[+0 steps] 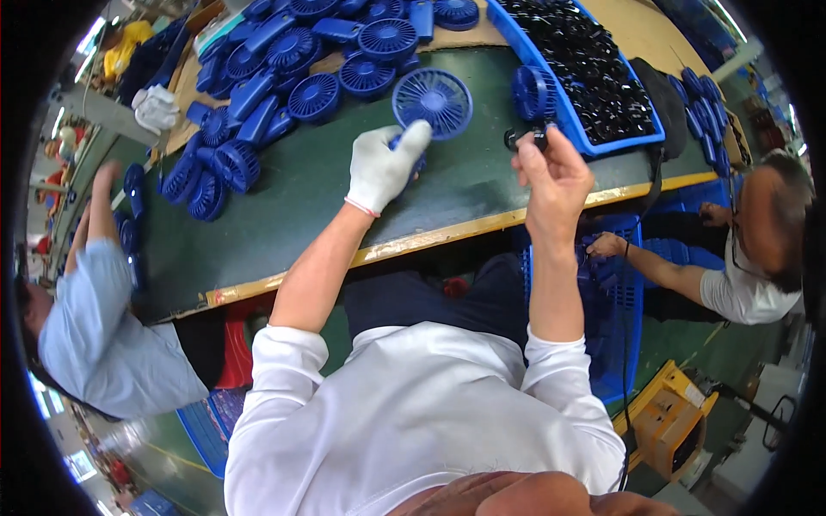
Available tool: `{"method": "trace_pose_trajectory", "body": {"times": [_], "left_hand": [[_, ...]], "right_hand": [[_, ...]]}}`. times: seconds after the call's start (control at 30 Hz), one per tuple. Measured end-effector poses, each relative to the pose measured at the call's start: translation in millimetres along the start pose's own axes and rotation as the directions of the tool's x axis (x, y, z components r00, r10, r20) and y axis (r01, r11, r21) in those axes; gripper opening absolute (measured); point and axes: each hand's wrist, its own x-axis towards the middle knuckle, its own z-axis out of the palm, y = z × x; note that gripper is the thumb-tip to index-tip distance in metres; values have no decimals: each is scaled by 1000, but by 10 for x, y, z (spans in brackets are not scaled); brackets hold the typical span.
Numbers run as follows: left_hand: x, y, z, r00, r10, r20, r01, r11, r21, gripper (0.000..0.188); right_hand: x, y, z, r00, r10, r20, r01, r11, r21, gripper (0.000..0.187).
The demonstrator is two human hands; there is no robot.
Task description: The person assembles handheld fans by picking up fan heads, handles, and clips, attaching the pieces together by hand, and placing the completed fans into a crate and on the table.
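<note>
Open green tabletop along the near edge; heaped fans and blue tray, 2 barriers beyond.

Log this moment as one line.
left hand: holds blue fan | right hand: holds small black part | right: blue tray, black parts | green table: piled blue fans

I record both forearms extended far; left grip gloved, curled, thumb angled far-right; right grip bare, upright, fingers bent, pinching.
</note>
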Motion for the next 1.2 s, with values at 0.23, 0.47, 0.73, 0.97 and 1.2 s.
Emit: {"method": "trace_pose_trajectory", "body": {"times": [0.23, 0.47, 0.73, 0.97, 1.2], "left_hand": [[96, -242, -67, 999, 12, 31, 8, 820, -572, 33], [-68, -92, -4, 974, 228, 2, -209, 897, -389, 41], [-61, 6, 52, 983, 170, 75, -182, 963, 201, 42], [-40, -40, 90, 960, 280, 26, -277, 926, 257, 37], [-25, -45, 75, 948, 11, 317, 96, 943, -320, 51]], "right_hand": [[-203, 217, 347, 981, 176, 88, -194, 931, 308, 23], [-243, 333, 601, 918, 342, 201, -392, 862, 323, 21], [-213, 606, 533, 922, 370, 112, -386, 885, 258, 14], [-151, 622, 563, 907, 411, 91, -419, 899, 124, 40], [-70, 586, 589, 818, 524, 238, -560, 820, 117, 53]]}}
